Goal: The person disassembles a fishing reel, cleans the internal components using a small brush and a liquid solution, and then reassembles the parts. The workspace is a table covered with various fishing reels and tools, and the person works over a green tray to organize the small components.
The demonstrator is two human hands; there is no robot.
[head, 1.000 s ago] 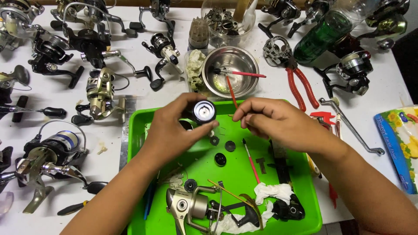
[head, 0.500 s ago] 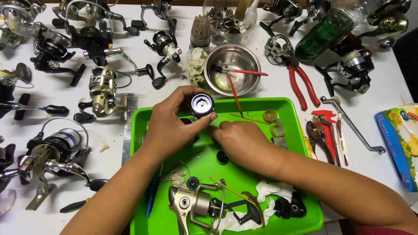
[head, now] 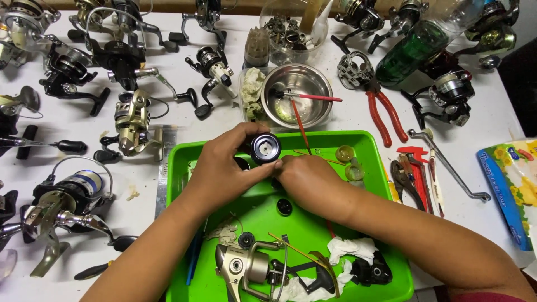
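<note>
At the near edge of the green tray [head: 184,156] lies a fishing reel [head: 246,268] with its parts off, next to a white rag [head: 349,249], so small bits stay inside. Above it, the left hand [head: 221,170] curls round a dark spool [head: 264,147] and holds it up. The right hand [head: 307,182] bends down beside it, fingertips pressed low by the spool; what they pinch is hidden. Farther off sits a metal bowl [head: 296,89].
</note>
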